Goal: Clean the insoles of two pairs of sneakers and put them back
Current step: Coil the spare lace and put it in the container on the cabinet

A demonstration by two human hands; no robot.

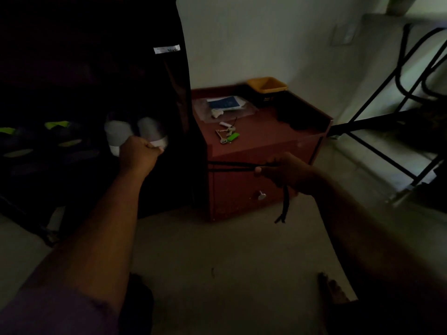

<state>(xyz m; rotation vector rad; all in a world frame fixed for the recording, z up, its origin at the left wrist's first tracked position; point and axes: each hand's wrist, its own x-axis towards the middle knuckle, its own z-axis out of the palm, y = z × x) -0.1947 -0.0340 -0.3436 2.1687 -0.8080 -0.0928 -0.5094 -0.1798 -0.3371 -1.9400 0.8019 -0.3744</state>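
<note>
Two pale sneakers (135, 134) sit in the dark rack, heels toward the nearer left hand (139, 153), which grips them. The right hand (287, 174) pinches a black cord (232, 165), well apart.

The pale sneakers (135, 135) in the left hand (139, 154) are smeared by motion blur, so their shape and where the grip sits cannot be told. To their left, a dark shelf (48, 146) swallows all but the green patches of other shoes (58, 124). The label (167, 49) is too blurred to read, and the black cord (232, 165) vanishes into shadow.
</note>
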